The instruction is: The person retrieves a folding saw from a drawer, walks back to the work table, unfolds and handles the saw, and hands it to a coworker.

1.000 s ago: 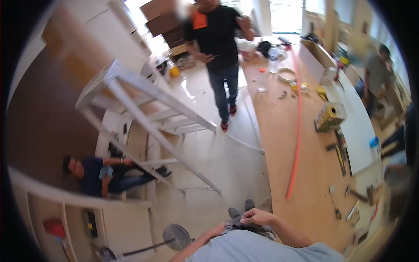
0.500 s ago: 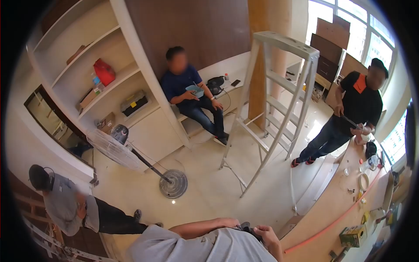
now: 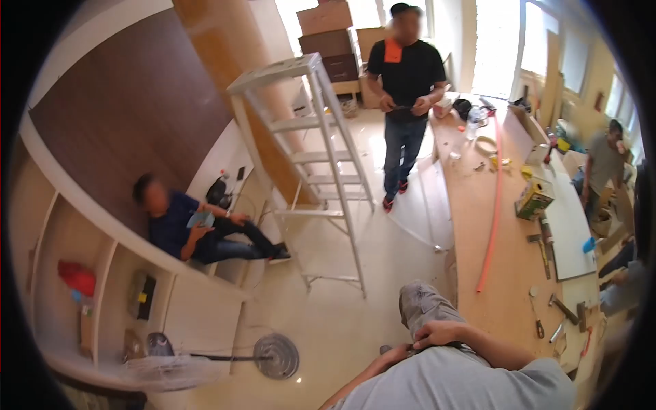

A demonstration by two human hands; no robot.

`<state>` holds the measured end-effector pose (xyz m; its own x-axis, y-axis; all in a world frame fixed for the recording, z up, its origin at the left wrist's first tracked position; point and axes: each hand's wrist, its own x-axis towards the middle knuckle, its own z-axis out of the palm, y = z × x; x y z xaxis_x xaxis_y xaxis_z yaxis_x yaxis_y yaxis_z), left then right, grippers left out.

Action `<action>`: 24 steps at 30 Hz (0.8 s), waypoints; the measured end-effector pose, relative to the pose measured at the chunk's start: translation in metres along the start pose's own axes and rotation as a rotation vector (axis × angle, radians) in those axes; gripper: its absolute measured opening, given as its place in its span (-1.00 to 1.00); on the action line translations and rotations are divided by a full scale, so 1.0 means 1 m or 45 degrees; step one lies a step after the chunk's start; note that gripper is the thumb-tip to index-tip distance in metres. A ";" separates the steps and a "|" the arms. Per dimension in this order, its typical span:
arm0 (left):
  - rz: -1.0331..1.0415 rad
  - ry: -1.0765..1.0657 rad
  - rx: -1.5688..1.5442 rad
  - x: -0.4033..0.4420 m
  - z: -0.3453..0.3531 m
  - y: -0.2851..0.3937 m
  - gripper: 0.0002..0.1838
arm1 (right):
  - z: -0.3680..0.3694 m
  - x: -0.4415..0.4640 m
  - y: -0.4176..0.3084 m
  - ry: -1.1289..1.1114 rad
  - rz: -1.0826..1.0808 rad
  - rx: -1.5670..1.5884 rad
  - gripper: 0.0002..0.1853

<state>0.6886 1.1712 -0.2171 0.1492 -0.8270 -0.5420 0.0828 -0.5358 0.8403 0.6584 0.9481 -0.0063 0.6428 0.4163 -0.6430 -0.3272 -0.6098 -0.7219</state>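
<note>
Both of my hands are close together at my waist, against the front of my grey shirt (image 3: 471,383). My right hand (image 3: 436,333) has its fingers curled and closed near the shirt hem. Just left of it and lower is my left hand (image 3: 392,357), also closed, its fingers partly hidden. Something small and dark shows between the hands, too small to name. My trouser leg (image 3: 424,304) stretches forward beside the wooden workbench (image 3: 471,239).
On the bench are an orange-red tube (image 3: 495,205), a hammer (image 3: 563,308), a tape roll (image 3: 486,145) and a box (image 3: 535,198). A stepladder (image 3: 328,157) stands ahead. One person (image 3: 406,75) stands behind it; another (image 3: 174,219) sits left. A fan base (image 3: 276,356) is on the floor.
My view has swung right, so the bench now fills more of it and the ladder sits further left. My hands stay at my waist; the dark object between them shows less.
</note>
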 end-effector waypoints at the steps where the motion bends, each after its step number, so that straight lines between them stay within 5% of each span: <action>1: 0.064 -0.008 0.005 0.015 0.010 -0.021 -0.46 | 0.001 -0.006 -0.004 0.039 0.039 -0.008 -0.53; 4: 0.016 -0.046 -0.039 0.030 0.035 0.002 -0.40 | -0.001 -0.015 -0.004 -0.139 0.099 -0.186 -0.56; 10: 0.560 -0.021 -0.236 0.140 0.113 -0.073 -0.42 | 0.028 -0.023 0.046 -0.204 -0.049 -0.348 -0.60; 13: 0.471 -0.100 -0.048 0.153 0.125 -0.068 -0.45 | 0.022 -0.057 0.034 -0.131 0.143 -0.389 -0.55; 18: 0.120 -0.069 0.100 0.190 0.140 -0.078 -0.45 | 0.023 -0.083 0.085 -0.005 0.064 -0.282 -0.49; 24: -0.138 0.044 0.312 0.131 0.109 0.021 -0.53 | 0.009 -0.076 0.134 -0.064 -0.037 -0.333 -0.43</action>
<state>0.6024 1.0333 -0.2716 0.1865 -0.7584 -0.6245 -0.1401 -0.6497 0.7471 0.5589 0.8406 -0.0566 0.6121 0.4648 -0.6398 -0.1152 -0.7480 -0.6536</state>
